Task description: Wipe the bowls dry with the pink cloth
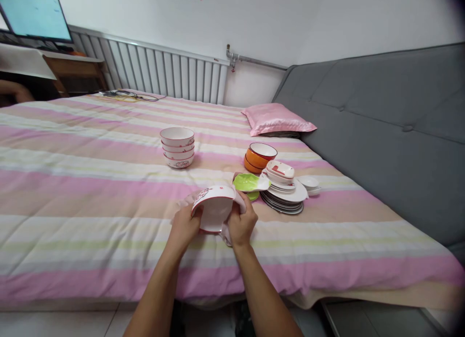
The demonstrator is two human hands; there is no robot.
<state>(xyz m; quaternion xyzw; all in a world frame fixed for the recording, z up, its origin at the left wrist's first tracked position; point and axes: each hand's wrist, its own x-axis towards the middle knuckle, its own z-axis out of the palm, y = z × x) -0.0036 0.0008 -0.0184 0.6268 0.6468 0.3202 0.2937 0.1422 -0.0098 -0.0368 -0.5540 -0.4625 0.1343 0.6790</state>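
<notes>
A white bowl (215, 212) with a red rim and a printed pattern is tilted on its side, its inside facing me. My left hand (188, 225) grips its left edge, thumb inside the rim. On the opposite edge, my right hand (242, 223) holds the bowl through a pale pinkish cloth (238, 196), which also shows behind the bowl. Farther off to the left stands a stack of similar white bowls (178, 148). Right of my hands lie a green leaf-shaped dish (247, 182), orange bowls (259, 158), a rectangular white dish (280, 169) and piled plates (285, 196).
All the crockery rests on a bed with a striped bedspread (90, 196). Small white dishes (308, 184) sit beside the plates. A pink pillow (278, 119) lies near the grey headboard (381, 124). Cables (131, 95) are at the far edge, before a radiator (160, 68). Another person's limb (14, 91) shows far left.
</notes>
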